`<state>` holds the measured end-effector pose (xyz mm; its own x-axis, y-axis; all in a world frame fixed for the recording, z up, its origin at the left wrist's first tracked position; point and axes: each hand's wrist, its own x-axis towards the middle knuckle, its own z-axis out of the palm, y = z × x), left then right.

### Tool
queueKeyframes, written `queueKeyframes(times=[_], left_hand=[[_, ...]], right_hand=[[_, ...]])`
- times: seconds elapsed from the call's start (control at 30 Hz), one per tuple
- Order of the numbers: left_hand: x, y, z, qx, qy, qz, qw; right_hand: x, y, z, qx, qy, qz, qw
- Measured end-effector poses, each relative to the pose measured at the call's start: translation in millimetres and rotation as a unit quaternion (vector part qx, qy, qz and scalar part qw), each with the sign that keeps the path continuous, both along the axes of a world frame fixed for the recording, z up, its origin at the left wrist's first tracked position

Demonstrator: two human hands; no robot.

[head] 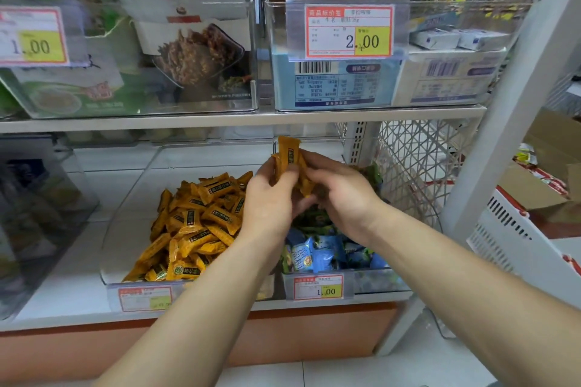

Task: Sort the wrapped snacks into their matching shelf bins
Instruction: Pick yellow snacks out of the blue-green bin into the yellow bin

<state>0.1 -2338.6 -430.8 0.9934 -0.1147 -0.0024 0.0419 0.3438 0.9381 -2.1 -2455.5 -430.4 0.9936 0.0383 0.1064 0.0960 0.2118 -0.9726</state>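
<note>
- Fingers [316, 163] of left hand [270, 201] and right hand [344, 198] jointly grip orange snacks [289, 151] above the bins' shared edge.
- Orange pile [195, 223] lies left; blue packets [317, 256] beneath the wrists.

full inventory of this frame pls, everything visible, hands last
orange snacks: many, orange-yellow, piled in the left bin
left bin: one, clear, lower shelf
held snacks: a few, orange, between both hands above the two lower bins
blue and green snacks: many, blue and green, in the right bin
right bin: one, clear, lower shelf, beside the left bin
price tags: four, red-bordered white and yellow, on bin fronts
pouches: several, green and white, upper-left bin
boxes: several, blue and white, upper-right bin
crate: one, white, low at right
left hand: one, fingers grip the held snacks
right hand: one, fingers grip the held snacks
</note>
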Motion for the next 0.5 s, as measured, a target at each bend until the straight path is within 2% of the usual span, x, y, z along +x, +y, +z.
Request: queueKeyframes(times=[0.1, 0.17, 0.27, 0.33, 0.43, 0.5], left_hand=[[2, 10, 1, -0.022, 0.006, -0.035, 0.999], [3, 15, 2, -0.026, 0.006, -0.054, 0.998], [6, 23, 2, -0.024, 0.013, -0.044, 0.999], [10, 29, 3, -0.005, 0.011, -0.028, 1.0], [20, 41, 1, 0.078, -0.016, 0.019, 0.997], [29, 59, -2, 0.228, -0.085, 0.075, 0.967]], right_hand=[[-4, 3, 0, -0.045, -0.019, 0.003, 0.999], [-5, 2, 0, -0.069, -0.016, -0.039, 0.997], [-4, 0, 0, -0.11, 0.009, -0.118, 0.987], [-3, 0, 0, -0.133, 0.01, -0.112, 0.985], [1, -3, 2, -0.183, 0.004, -0.075, 0.98], [7, -17, 4, -0.246, -0.014, -0.096, 0.964]])
